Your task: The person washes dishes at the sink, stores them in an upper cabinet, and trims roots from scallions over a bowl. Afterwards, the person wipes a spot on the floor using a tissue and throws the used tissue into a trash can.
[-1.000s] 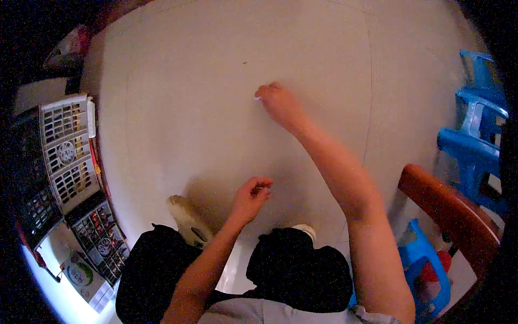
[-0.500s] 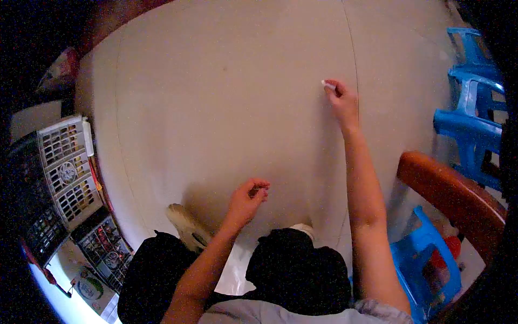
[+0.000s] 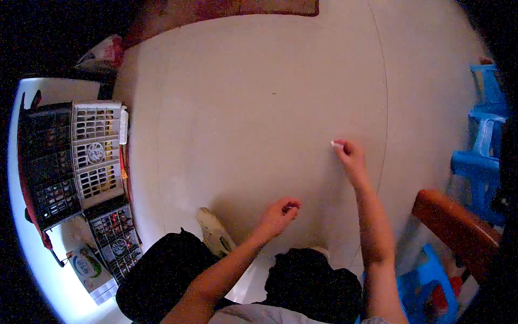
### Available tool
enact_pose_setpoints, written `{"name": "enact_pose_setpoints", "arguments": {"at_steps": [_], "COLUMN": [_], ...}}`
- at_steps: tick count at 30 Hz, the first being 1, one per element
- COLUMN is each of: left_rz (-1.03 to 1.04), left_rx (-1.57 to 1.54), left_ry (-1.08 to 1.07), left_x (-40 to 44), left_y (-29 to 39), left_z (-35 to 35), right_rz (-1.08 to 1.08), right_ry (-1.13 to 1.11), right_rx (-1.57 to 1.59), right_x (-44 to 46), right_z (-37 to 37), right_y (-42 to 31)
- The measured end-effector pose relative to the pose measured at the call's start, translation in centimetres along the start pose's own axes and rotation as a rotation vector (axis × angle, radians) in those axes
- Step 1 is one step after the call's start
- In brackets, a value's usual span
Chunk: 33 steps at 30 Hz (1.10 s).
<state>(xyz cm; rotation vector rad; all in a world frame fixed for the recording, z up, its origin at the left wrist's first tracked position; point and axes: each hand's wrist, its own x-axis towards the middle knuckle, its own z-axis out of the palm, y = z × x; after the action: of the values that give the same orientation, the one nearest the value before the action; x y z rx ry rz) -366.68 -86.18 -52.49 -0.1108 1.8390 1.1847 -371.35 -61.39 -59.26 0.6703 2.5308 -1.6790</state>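
My right hand (image 3: 352, 157) reaches forward over the pale floor (image 3: 232, 124). Thumb and fingers pinch a small white piece (image 3: 337, 144), like a short stick; its exact kind is too small to tell. Nearer my body, my left hand (image 3: 280, 215) hangs above the floor with its fingers curled in. Whether anything is inside that curl is hidden. Below the hands are my dark-clad knees (image 3: 313, 283) and a light-coloured shoe (image 3: 215, 232).
On the left stand a white crate (image 3: 97, 154), dark crates (image 3: 51, 162) and a printed box (image 3: 89, 270). Blue plastic stools (image 3: 477, 164) and a brown wooden piece (image 3: 453, 229) are on the right. A reddish-brown mat (image 3: 226, 8) lies at the far edge.
The view has tilted up and shifted left, so the surroundings sit lower and further right. My right hand is closer to my left hand, with the white piece still pinched.
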Motion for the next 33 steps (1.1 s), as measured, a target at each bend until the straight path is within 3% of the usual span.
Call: {"name": "enact_pose_setpoints", "arguments": {"at_steps": [1,3,4,6,10,13,15,16,18,19,21,22,24,27,30,31,33], "left_rz": [0.028,0.065,0.069,0.071,0.016,-0.013,-0.030,-0.004,0.026,0.025,0.022,0.014,0.000,-0.006,-0.015,-0.002,-0.008], "left_rx": [-0.044,-0.083,-0.160,-0.233,-0.125,-0.110,-0.164,-0.165,-0.153,-0.142,-0.124,-0.153,-0.188,-0.135,-0.116,-0.130,-0.141], "left_ry": [-0.012,-0.056,-0.033,-0.034,-0.061,-0.119,-0.136,-0.143,-0.153,-0.161,-0.173,-0.153,-0.139,-0.124,-0.124,-0.119,-0.123], "left_x": [0.4,0.9,0.9,0.9,2.5,3.1,3.3,3.5,3.6,3.4,3.3,3.3,3.4,3.5,3.9,4.1,4.5], "left_y": [-1.5,-3.3,-4.0,-4.3,-3.6,-2.8,-2.5,-2.5,-2.8,-2.0,-1.9,-2.0,-2.2,-1.9,-1.2,-0.7,0.5], "left_z": [0.2,0.6,0.7,0.4,-1.7,-1.8,-1.7,-1.7,-1.5,-1.7,-1.7,-1.7,-1.9,-2.4,-2.0,-1.8,-1.3], "right_rz": [0.245,0.393,0.390,0.418,0.511,0.390,0.372,0.379,0.197,0.199,-0.133,-0.130,-0.389,-0.459,-0.519,-0.502,0.178], "right_ry": [-0.070,-0.028,0.005,-0.004,0.123,0.189,0.136,0.141,0.156,0.155,0.234,0.236,0.294,0.262,0.227,0.230,0.084], "right_rx": [0.425,0.678,0.674,1.134,1.099,0.829,0.358,0.356,0.034,0.031,-0.139,-0.141,-0.390,-0.622,-0.643,-0.648,0.152], "right_x": [-1.4,-4.0,-5.8,-9.0,-9.6,-7.5,-5.5,-4.5,-3.1,-1.9,-0.7,-0.3,0.1,-0.1,0.1,-0.4,-1.9], "right_z": [0.0,0.9,1.2,1.9,3.1,2.3,1.4,1.6,2.5,2.7,3.5,4.1,5.1,5.5,5.3,5.0,4.0], "right_y": [0.0,0.3,0.4,0.7,1.4,2.0,-0.5,-0.7,0.1,-0.4,0.0,0.3,1.1,0.7,1.4,1.1,-0.2]}}
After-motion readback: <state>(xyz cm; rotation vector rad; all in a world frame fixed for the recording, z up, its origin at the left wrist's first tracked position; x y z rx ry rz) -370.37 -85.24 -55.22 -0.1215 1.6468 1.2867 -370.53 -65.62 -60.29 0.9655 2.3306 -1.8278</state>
